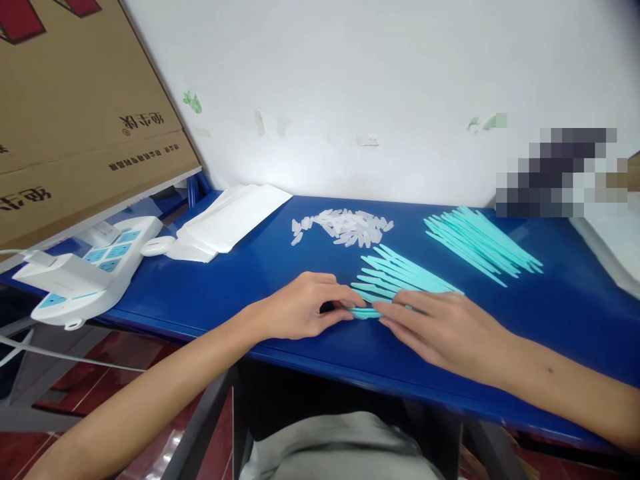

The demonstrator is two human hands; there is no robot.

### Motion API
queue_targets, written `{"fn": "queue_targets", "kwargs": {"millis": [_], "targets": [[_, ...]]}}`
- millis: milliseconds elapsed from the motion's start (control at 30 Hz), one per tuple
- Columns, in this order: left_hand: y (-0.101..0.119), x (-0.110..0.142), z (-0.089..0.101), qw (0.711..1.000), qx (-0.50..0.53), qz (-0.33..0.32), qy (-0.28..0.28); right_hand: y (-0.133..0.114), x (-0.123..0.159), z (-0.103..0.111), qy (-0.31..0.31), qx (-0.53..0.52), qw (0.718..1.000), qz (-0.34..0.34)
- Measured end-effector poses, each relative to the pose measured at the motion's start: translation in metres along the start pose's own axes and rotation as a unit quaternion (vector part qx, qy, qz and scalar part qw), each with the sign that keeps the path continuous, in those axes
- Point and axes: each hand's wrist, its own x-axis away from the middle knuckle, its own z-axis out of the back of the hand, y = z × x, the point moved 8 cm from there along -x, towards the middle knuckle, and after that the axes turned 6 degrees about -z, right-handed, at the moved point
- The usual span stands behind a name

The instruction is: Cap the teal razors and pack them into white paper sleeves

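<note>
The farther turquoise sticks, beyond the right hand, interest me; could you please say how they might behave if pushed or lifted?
Pushed, the farther turquoise sticks would probably spread apart, as they lie overlapped with uneven ends and no band showing. Lifted, each is likely stiff, since they look straight, and light, being so slender.

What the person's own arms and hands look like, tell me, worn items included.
The left hand and right hand are both ungloved, with no ring, watch or bracelet showing. The left forearm and right forearm are bare, with no sleeve in view; a small spot marks the right one.
</note>
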Motion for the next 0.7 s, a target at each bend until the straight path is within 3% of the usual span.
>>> {"fn": "queue_targets", "kwargs": {"millis": [400,700], "targets": [[0.008,-0.004,-0.005,0.999,-0.019,-0.046,0.008,-0.008,-0.001,-0.003,-0.004,0.010,1.000,-0.020],[0.011,-0.003,-0.005,0.998,-0.029,-0.057,0.009,-0.010,0.002,0.004,-0.041,0.012,0.999,0.033]]}}
